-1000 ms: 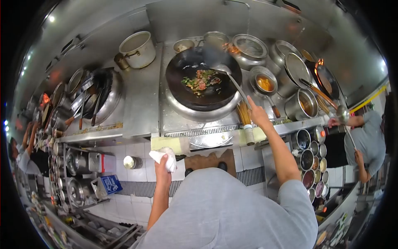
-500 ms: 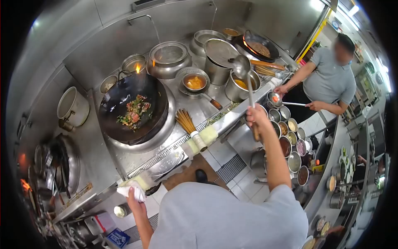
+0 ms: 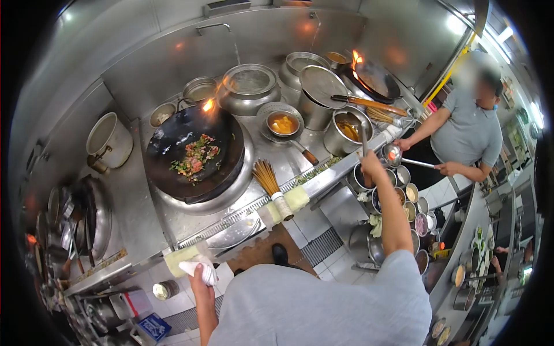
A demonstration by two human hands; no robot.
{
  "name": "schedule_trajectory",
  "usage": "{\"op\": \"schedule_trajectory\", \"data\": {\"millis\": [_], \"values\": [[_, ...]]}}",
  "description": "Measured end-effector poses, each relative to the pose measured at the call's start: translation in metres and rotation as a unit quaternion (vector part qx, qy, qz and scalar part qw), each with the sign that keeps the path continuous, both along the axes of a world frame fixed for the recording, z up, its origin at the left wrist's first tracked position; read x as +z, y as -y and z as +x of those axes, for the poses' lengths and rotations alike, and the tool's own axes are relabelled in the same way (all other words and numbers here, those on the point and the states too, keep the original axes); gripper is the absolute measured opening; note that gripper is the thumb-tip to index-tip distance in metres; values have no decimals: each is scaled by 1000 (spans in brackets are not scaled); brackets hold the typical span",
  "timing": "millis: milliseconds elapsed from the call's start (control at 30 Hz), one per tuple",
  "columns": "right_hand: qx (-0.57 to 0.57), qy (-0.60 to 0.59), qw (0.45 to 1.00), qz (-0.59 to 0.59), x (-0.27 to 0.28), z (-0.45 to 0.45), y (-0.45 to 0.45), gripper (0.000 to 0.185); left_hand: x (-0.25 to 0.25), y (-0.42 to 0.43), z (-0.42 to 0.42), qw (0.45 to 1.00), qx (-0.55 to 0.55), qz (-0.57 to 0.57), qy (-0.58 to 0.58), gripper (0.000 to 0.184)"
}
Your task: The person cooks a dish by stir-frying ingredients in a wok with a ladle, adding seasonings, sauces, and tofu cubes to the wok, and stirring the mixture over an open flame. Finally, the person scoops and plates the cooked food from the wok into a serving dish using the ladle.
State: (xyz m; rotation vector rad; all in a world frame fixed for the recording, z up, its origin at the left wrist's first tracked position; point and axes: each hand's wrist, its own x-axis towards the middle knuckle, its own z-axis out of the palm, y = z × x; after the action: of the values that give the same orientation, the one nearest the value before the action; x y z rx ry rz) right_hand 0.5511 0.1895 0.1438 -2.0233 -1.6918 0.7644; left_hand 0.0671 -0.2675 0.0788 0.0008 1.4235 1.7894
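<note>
My right hand (image 3: 373, 166) is closed round the handle of a ladle (image 3: 365, 135), whose bowl end is down in a tall steel pot (image 3: 348, 132) of brown liquid. My left hand (image 3: 202, 284) grips a folded white cloth (image 3: 199, 269) near the stove's front edge. Chopped meat and greens (image 3: 196, 158) lie in the large black wok (image 3: 164, 176) on the left burner, with a flame at its back rim. Neither hand touches the wok.
A bamboo brush (image 3: 268, 179) rests at the front ledge. A strainer with a bowl of orange liquid (image 3: 283, 123) stands behind it. Right of me, a co-worker (image 3: 466, 130) holds a ladle over ingredient bowls. Another wok (image 3: 375, 83) flames at the back right.
My right hand has lowered the ladle, once raised over the pot, into it. Earlier the ladle was in the wok. The view has swung right. Flames have grown at the far wok.
</note>
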Motion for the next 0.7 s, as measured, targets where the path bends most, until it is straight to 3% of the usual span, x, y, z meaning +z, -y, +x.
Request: {"op": "schedule_trajectory", "data": {"millis": [33, 100, 133, 200, 267, 367, 400, 467, 600, 667, 700], "values": [[40, 131, 981, 139, -33, 9, 10, 46, -3, 4, -3, 1000, 3, 0, 0, 35], [78, 106, 945, 301, -25, -15, 60, 58, -4, 8, -6, 1000, 16, 5, 1, 34], [41, -117, 988, 88, 37, -60, 105, 59, 0, 8, -9, 1000, 5, 5, 8, 35], [60, -416, 907, 12, 51, -103, 126, 41, -10, 15, -17, 999, 40, 21, -8, 37], [139, -421, 895, -52, 63, -145, 128, 25, -6, 20, -26, 1000, -7, 21, -9, 37], [258, -334, 902, -87, 58, -222, 116, 25, -3, 21, -38, 998, -14, 56, 7, 39], [293, -299, 904, -86, 56, -250, 109, 30, 2, 18, -38, 998, 15, 63, -18, 30], [395, -78, 914, 45, 23, -306, 81, 44, 22, 25, -42, 998, -18, 66, 8, 37], [343, 32, 938, -47, 28, -410, 90, 50, 31, 38, -40, 996, 23, 89, 6, 37], [373, 154, 915, 2, 16, -447, 94, 55, 30, 51, -39, 995, 43, 90, 8, 37], [389, 195, 900, 28, -16, -460, 85, 60, 27, 60, -40, 995, 48, 89, 9, 37]]}}
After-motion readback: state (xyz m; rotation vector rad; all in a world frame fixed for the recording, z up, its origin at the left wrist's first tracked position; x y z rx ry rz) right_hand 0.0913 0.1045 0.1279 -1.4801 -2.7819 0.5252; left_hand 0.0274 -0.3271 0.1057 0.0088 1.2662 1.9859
